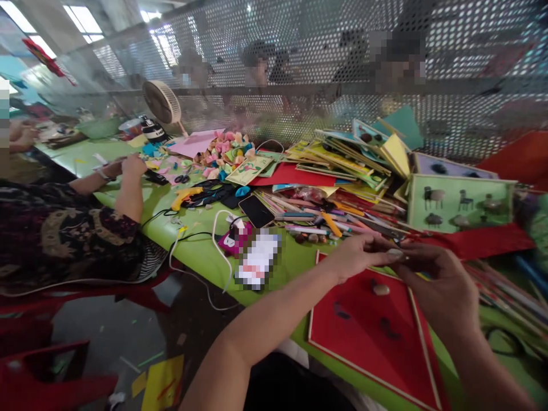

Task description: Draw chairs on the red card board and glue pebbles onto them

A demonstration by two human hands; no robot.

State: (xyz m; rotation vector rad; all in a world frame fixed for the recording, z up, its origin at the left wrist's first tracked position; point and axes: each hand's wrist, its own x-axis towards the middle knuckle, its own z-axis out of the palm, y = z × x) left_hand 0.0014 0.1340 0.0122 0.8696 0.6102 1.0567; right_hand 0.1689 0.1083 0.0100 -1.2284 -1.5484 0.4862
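Observation:
My left hand (363, 256) and my right hand (447, 288) meet above the upper edge of a red board (359, 357) with pale strips along its sides. The fingertips of both hands are pinched together. Whatever small thing they hold is mostly hidden by the fingers. Below them, a small brownish pebble (381, 290) rests on the board near its far edge. Two dark curved marks (389, 329) show on the red surface, one left and one right.
Behind my hands lie pens and sticks (317, 217) and stacked framed boards (342, 157). A green framed panel (462, 202) leans at the right. Left are a phone (259, 260), white cable (216, 234), yellow glue gun (185, 198), fan (161, 103) and a co-worker's arms (131, 188).

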